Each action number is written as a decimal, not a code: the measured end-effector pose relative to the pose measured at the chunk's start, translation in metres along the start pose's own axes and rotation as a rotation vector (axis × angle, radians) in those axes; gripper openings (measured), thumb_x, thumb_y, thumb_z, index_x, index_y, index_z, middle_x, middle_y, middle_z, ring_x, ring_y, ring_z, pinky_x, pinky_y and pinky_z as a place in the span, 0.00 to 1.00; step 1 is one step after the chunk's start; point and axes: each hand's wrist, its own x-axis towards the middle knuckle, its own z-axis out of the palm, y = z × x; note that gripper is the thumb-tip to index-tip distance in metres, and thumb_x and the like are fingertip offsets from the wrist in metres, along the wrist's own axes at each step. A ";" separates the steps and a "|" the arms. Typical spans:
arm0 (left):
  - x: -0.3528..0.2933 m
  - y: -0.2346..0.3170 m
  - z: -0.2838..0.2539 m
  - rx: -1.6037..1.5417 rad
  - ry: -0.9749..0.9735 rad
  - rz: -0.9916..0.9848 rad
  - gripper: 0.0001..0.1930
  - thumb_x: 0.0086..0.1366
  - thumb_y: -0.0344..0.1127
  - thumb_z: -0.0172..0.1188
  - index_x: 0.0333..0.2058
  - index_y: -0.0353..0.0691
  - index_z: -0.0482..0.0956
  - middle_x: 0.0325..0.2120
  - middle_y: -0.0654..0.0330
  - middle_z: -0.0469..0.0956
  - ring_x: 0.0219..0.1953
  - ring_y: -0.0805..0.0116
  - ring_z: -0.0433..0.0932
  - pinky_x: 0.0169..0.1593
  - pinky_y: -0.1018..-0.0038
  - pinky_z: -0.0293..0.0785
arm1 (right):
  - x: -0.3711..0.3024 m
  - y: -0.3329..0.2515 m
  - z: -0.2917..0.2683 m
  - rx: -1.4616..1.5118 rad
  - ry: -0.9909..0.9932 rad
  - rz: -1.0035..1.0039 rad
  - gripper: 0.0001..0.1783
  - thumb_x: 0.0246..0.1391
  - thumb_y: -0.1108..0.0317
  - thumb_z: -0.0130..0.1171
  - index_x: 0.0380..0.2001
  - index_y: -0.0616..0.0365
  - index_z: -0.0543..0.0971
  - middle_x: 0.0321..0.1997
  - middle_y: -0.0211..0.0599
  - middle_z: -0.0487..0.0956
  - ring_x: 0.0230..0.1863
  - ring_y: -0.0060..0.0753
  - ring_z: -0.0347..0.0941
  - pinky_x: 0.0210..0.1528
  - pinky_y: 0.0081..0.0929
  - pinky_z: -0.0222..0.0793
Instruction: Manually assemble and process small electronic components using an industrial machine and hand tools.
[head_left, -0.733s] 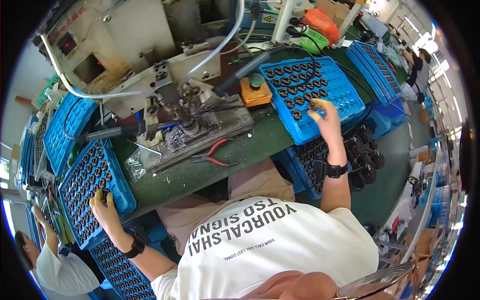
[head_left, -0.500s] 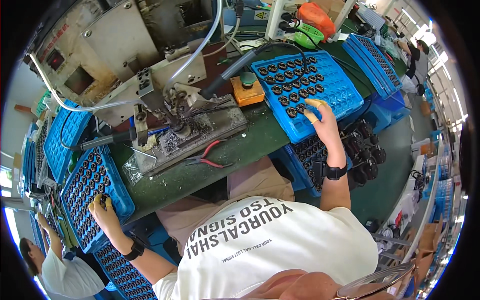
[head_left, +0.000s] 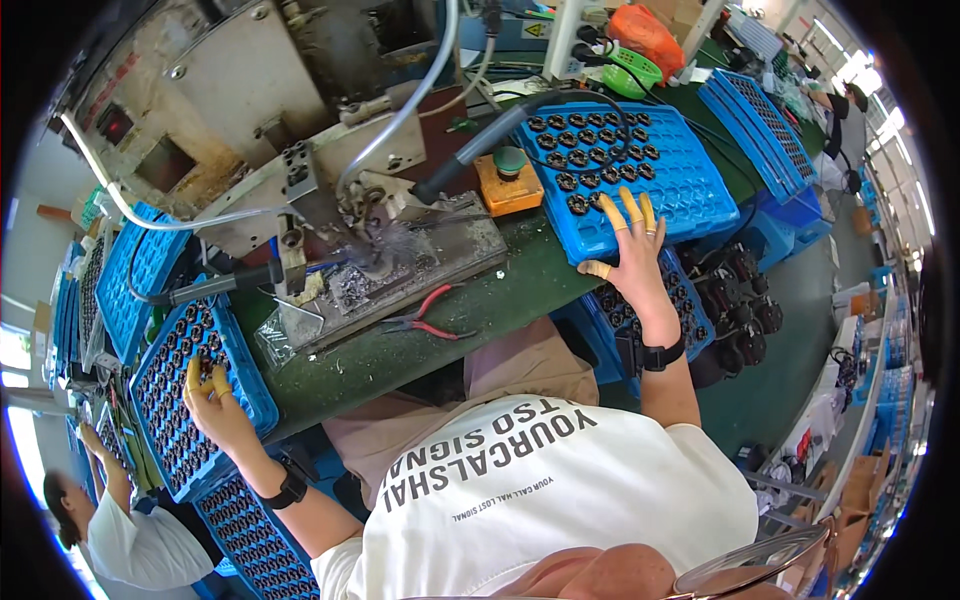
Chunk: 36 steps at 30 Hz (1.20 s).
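My left hand (head_left: 215, 410), with yellow covers on its fingertips, bends over a blue tray (head_left: 262, 402) of small dark round parts at the left. Its fingers close around one dark round part (head_left: 207, 378), partly hidden by them. My right hand (head_left: 640, 270), also with covered fingertips, is open over the near edge of a second blue tray (head_left: 690, 200) at the right. Its fingers spread over the tray pockets near the last dark parts (head_left: 578, 204), and its thumb is at the tray's near wall. Nothing shows in this hand.
Between the trays stands a metal machine (head_left: 400, 245), its working area blurred. An orange box with a green button (head_left: 510, 180) sits beside it. Red-handled pliers (head_left: 435, 315) lie on the green bench. More filled trays (head_left: 255, 540) stand below left. A co-worker (head_left: 130, 520) is at far left.
My left hand has moved farther up its tray. My right hand's fingers have gone from bent over a dark part to spread apart. The machine's working area is now blurred.
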 end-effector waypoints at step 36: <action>-0.013 0.015 0.019 -0.373 -0.129 -0.049 0.19 0.50 0.23 0.70 0.43 0.33 0.79 0.32 0.63 0.72 0.26 0.79 0.73 0.28 0.85 0.69 | -0.010 -0.117 0.035 0.282 0.336 -0.399 0.19 0.55 0.60 0.59 0.49 0.55 0.75 0.52 0.41 0.74 0.57 0.51 0.65 0.61 0.45 0.57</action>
